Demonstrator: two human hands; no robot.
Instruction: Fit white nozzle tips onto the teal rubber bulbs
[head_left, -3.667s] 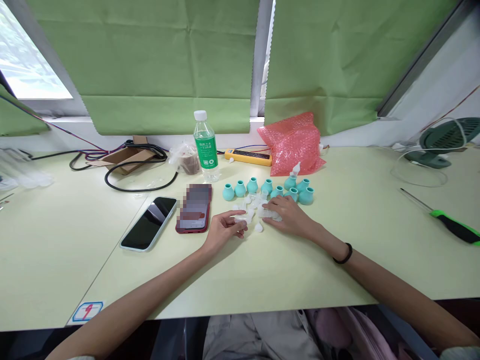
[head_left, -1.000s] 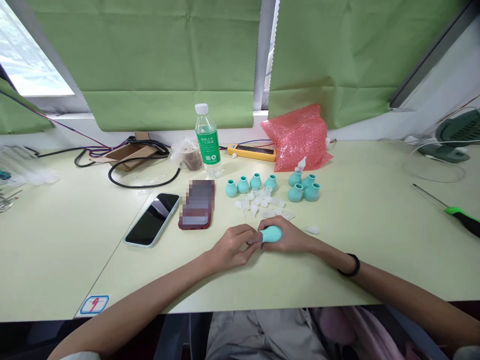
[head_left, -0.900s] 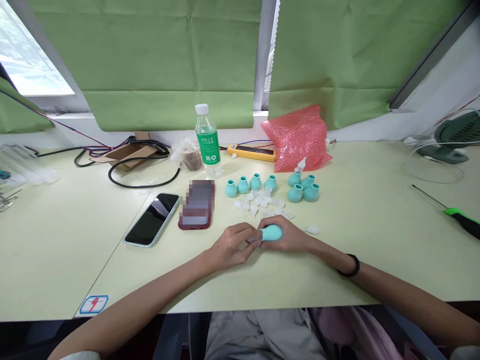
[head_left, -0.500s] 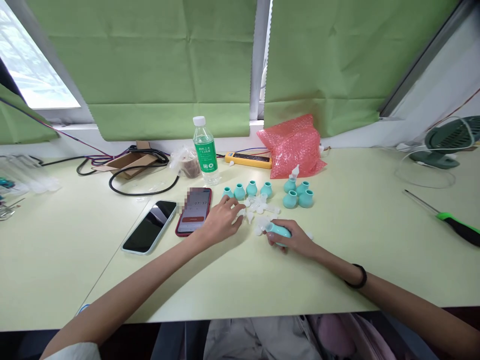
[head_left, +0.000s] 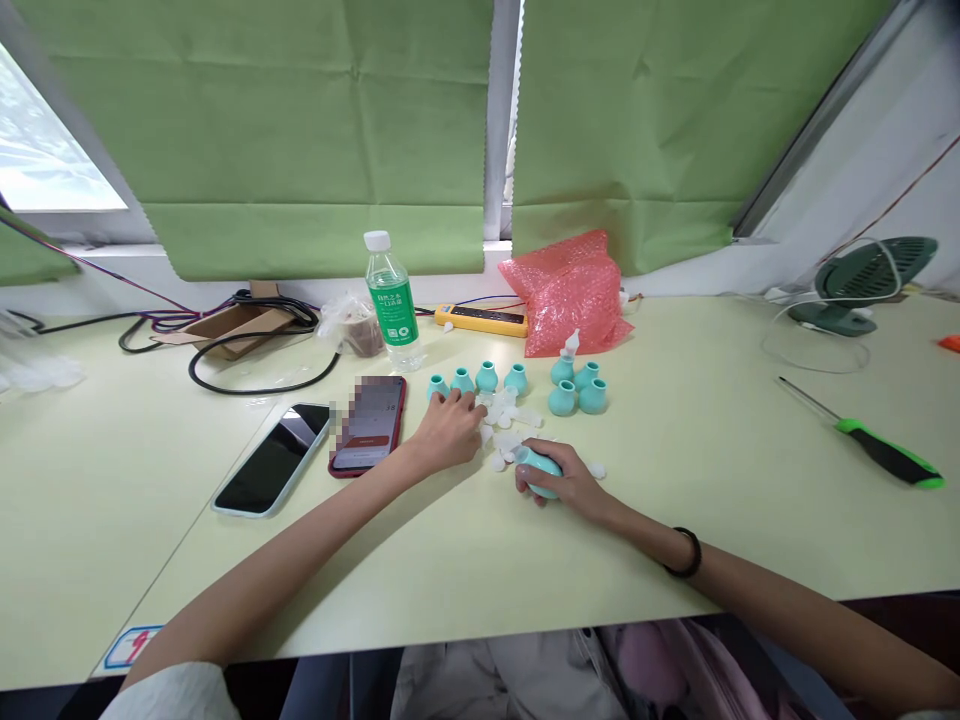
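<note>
- Head view: the right hand [head_left: 564,482] lies on the table [head_left: 712,470] with its fingers curled around a teal bulb [head_left: 538,466], which sits on its side under the palm, its narrow end pointing left toward the loose clear tips [head_left: 504,415].
- Head view: the left hand [head_left: 448,432] reaches into that scatter of tips, fingers bent and drawn together over them; whether it pinches one cannot be told, since the fingertips hide it.
- Head view: the bulb looks like soft rubber (probably light and squashy), so it would likely yield under a tight squeeze; a grip around the round belly seems steadier than one at the neck.
- Head view: the clear tips are tiny and look slick, so they probably call for a fingertip pinch at the wider base.
- Head view: more teal bulbs stand upright in a row [head_left: 477,380] and a cluster [head_left: 576,390] beyond the hands, one capped with a tip.
- Head view: two phones [head_left: 369,425] lie left of the hands, a water bottle [head_left: 391,302] and pink bubble wrap [head_left: 566,290] behind, a screwdriver [head_left: 870,450] well apart on the right.
</note>
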